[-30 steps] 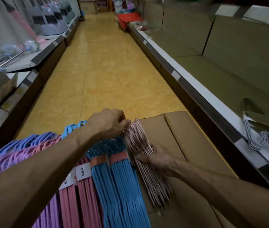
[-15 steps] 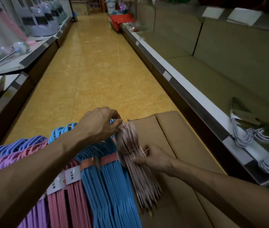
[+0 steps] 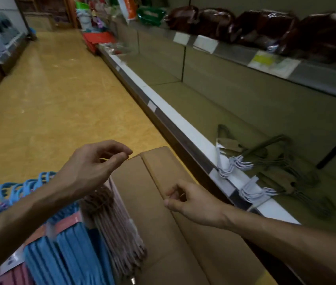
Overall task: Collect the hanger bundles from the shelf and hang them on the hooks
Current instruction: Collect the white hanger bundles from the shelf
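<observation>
Both hands are seen above a cardboard box [image 3: 185, 239] in a shop aisle. No bundle is held by the left hand [image 3: 93, 167]: its fingers are loosely curled, with thumb and forefinger nearly pinched together, possibly on a thin band, though this cannot be told. The right hand [image 3: 193, 204] is loosely curled over the box flap, and whether anything small is pinched in it cannot be told either. A pink bundle [image 3: 117, 229] of hangers is laid on the box just below the left hand, tied near its hooks by a band. Blue bundles [image 3: 70, 256] are laid beside it on the left, with their hooks [image 3: 15, 192] fanned out under the left forearm. On the lower shelf [image 3: 187, 128] to the right, more hanger bundles [image 3: 269, 161] are laid, well apart from both hands. Dark packages [image 3: 265, 27] are stacked on the upper shelf.
</observation>
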Available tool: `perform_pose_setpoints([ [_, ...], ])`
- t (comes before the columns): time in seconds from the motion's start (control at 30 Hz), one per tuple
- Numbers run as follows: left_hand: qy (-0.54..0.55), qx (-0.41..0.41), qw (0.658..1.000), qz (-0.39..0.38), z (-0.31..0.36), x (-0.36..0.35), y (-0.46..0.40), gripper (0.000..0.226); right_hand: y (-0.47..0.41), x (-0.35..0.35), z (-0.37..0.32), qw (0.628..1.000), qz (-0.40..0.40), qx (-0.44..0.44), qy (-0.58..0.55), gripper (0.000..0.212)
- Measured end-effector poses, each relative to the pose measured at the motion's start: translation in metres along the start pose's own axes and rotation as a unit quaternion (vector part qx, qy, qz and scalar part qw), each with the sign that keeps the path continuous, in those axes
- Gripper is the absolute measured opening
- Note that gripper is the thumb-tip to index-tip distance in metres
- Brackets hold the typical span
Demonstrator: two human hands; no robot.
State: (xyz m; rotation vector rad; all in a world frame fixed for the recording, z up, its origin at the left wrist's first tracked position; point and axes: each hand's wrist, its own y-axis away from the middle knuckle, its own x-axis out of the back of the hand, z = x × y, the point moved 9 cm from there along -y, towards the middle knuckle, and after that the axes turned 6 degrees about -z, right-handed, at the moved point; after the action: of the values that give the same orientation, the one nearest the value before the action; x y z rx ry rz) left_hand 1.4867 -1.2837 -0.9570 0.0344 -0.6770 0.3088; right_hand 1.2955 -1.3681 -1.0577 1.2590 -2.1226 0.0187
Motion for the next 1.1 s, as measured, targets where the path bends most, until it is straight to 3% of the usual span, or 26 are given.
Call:
perform_pose_setpoints([
  [0.23,0.085,-0.029,0.996,-0.006,0.048,-0.044,-0.025,0.015,0.036,0.077,0.032,0.973,0.108,-0.045,-0.201,0.017],
  [0.37,0.130,-0.047,0.990,-0.015,0.074,-0.077,-0.043,0.017,0.054,0.122,0.085,0.906,0.210,-0.134,-0.342,0.021],
  [0.47,0.136,-0.061,0.988,-0.025,0.090,-0.103,-0.054,0.017,0.059,0.147,0.126,0.861,0.267,-0.195,-0.387,0.029],
  [0.73,0.142,-0.054,0.988,-0.037,0.110,-0.148,-0.075,0.018,0.045,0.151,0.153,0.749,0.214,-0.229,-0.583,0.030],
  [0.9,0.167,-0.041,0.984,-0.041,0.112,-0.156,-0.075,0.017,0.037,0.153,0.162,0.757,0.243,-0.238,-0.557,0.021],
  [1.1,0.144,-0.031,0.988,-0.049,0.106,-0.146,-0.069,0.016,0.035,0.156,0.150,0.699,0.253,-0.114,-0.658,0.021],
])
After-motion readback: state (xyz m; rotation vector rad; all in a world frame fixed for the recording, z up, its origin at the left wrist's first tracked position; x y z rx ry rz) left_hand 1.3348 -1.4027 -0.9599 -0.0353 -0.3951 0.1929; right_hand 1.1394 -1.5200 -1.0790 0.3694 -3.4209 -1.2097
